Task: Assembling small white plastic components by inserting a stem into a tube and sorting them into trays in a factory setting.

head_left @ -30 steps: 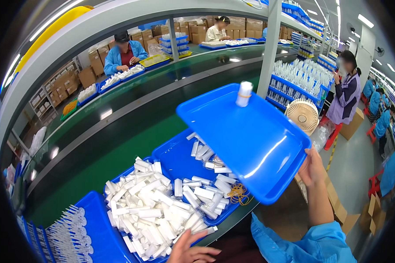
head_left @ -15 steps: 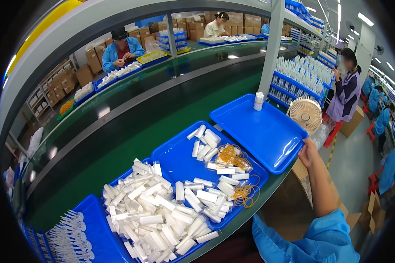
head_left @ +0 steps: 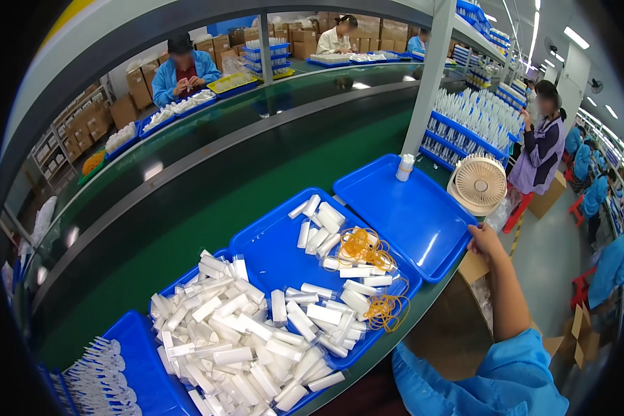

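Observation:
My right hand (head_left: 487, 240) grips the right rim of a shallow blue tray (head_left: 388, 202), fingers curled at the edge. A small bundle of white pieces (head_left: 405, 168) stands at that tray's far corner. Left of it, a second blue tray (head_left: 253, 239) holds white blocks in clear sleeves (head_left: 326, 313), with tan rubber bands (head_left: 365, 248) lying on some of them. A large heap of the same sleeved white blocks (head_left: 236, 340) fills the tray at the near left. My left hand is out of view.
A beige fan (head_left: 478, 184) stands just beyond the held tray. Behind are stacked blue crates of clear-white parts (head_left: 471, 125) and a grey post (head_left: 430, 83). A green conveyor belt (head_left: 187, 208) runs alongside. Another blue tray with clear plastic parts (head_left: 100, 374) sits lower left. Several people work around.
The tray in my right hand has shifted lower and closer to the middle tray, the bundle still on it. My right hand keeps its hold. The view has shifted slightly.

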### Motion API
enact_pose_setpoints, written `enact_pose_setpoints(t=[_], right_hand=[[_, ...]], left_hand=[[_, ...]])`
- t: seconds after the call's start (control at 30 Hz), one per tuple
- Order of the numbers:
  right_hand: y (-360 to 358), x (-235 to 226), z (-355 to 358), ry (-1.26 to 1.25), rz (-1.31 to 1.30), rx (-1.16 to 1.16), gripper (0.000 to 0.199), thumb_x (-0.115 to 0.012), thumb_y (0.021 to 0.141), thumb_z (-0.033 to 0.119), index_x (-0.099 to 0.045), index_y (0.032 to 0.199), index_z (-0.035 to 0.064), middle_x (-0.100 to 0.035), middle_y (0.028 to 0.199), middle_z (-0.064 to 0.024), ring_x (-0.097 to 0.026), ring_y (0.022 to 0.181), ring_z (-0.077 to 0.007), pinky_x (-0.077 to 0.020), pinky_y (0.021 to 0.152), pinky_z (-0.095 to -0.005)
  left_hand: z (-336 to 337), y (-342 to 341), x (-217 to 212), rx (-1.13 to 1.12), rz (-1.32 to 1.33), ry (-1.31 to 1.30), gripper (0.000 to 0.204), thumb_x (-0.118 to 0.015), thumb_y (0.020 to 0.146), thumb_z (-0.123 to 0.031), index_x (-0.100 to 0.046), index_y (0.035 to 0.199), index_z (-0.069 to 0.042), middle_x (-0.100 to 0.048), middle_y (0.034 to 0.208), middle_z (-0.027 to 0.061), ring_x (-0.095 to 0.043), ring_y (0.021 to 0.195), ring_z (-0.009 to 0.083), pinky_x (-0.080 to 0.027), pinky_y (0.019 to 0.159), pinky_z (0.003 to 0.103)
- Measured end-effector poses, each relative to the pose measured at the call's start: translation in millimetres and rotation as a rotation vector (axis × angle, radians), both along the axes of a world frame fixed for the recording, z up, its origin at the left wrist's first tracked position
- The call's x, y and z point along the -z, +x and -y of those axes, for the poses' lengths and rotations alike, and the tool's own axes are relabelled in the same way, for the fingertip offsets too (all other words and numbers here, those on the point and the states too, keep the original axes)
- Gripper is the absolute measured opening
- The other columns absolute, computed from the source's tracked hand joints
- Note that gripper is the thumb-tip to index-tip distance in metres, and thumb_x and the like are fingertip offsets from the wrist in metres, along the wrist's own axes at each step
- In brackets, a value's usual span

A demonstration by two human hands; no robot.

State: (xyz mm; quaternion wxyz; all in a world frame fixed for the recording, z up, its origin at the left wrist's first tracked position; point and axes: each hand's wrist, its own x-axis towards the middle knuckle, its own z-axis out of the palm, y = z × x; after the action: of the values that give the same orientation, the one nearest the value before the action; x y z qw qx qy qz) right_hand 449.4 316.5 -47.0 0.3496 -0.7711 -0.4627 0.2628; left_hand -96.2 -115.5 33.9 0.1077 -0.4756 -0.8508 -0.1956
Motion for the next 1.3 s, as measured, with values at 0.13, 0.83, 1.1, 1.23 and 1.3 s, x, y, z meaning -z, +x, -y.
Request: enact_pose_setpoints(t=[0.13, 0.83, 1.1, 1.23, 1.3], right_hand=[[-21, -25, 19, 0.139, 1.028, 0.032, 0.032, -0.058, 0.080, 0.025, -0.053, 0.099, 0.0003, -0.061, 0.074, -0.0162, -0.060, 0.060, -0.0267, -0.0471, 0.057, -0.0371], [-160, 29, -213, 0.364, 0.242, -0.136, 0.044, -0.072, 0.067, 0.024, -0.050, 0.100, 0.0039, -0.063, 0.078, -0.0133, -0.063, 0.076, -0.0272, -0.0487, 0.071, -0.0355], [-167, 15, -182, 0.324, -0.100, -0.060, 0.057, -0.067, 0.073, 0.017, -0.039, 0.121, 0.0013, -0.049, 0.114, -0.0147, -0.052, 0.100, -0.0241, -0.0438, 0.081, -0.0336], [-265, -46, -58, 0.348, -0.264, -0.698, 0.041, -0.058, 0.077, 0.008, -0.046, 0.117, 0.0052, -0.053, 0.107, -0.0112, -0.052, 0.092, -0.0181, -0.0433, 0.080, -0.0312], [-307, -70, -5, 0.316, -0.140, -1.111, 0.035, -0.057, 0.077, 0.006, -0.051, 0.111, 0.0058, -0.056, 0.103, -0.0092, -0.052, 0.091, -0.0181, -0.0435, 0.080, -0.0313]], left_hand=[[2, -10, 3, -0.030, -0.040, -0.107, 0.029, -0.061, 0.077, -0.008, -0.058, 0.105, -0.001, -0.056, 0.104, 0.0185, -0.052, 0.097, 0.0343, -0.040, 0.085, 0.040], [-10, -63, -1, -0.025, -0.159, -0.360, 0.044, -0.061, 0.076, -0.010, -0.048, 0.117, -0.001, -0.048, 0.117, 0.0224, -0.049, 0.104, 0.0376, -0.041, 0.088, 0.039], [-19, -109, 31, 0.099, -0.298, -0.291, 0.050, -0.062, 0.067, 0.002, -0.042, 0.113, 0.001, -0.048, 0.097, 0.0180, -0.052, 0.081, 0.0326, -0.044, 0.072, 0.039], [-17, -111, 25, -0.141, -0.285, -0.355, 0.032, -0.064, 0.064, -0.001, -0.050, 0.093, 0.001, -0.048, 0.099, 0.0180, -0.052, 0.083, 0.0350, -0.044, 0.069, 0.042], [-18, -118, 25, -0.283, -0.310, -0.446, 0.036, -0.065, 0.065, -0.002, -0.049, 0.097, 0.000, -0.048, 0.103, 0.0176, -0.053, 0.083, 0.0345, -0.045, 0.066, 0.042]])
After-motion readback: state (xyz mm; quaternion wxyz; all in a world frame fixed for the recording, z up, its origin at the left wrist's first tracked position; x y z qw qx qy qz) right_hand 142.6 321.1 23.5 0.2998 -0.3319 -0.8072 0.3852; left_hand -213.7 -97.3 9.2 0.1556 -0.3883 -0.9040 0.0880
